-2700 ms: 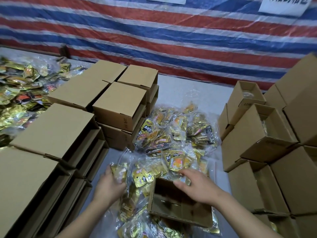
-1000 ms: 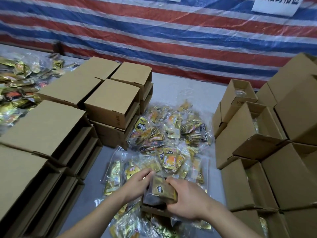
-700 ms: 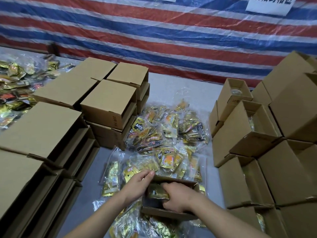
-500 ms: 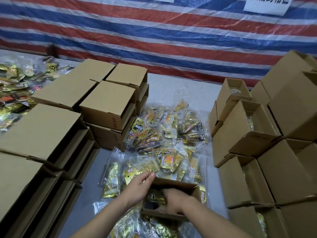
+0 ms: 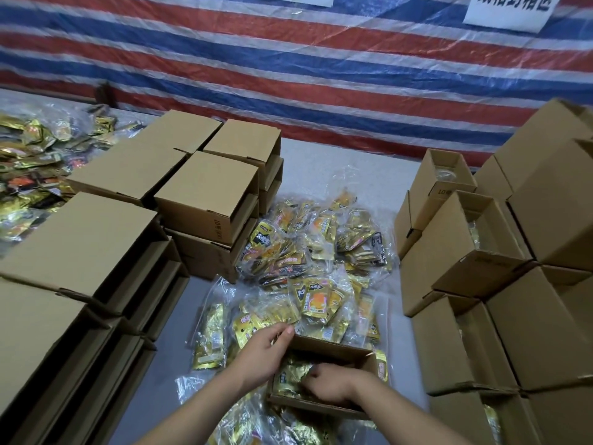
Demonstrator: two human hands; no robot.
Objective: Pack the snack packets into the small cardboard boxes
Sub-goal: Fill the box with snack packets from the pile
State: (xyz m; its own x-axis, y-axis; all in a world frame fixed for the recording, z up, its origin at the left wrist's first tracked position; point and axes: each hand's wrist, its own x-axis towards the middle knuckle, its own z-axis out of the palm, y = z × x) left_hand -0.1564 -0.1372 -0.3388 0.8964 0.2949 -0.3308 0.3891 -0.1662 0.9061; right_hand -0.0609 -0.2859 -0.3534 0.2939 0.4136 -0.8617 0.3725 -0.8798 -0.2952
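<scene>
Small open box mouth up near table's front edge, long axis running L-R, R hand inside pressing gold packet flat, grip unclear, L hand fingers relaxed steadying box's left wall, loose packets heaped just behind.

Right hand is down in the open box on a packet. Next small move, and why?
Probably lift the right hand out of the small open box and reach for another bag from the packet pile. A gold packet already lies inside, and the left hand steadies the box's left wall.

Gold packet inside open box
</scene>
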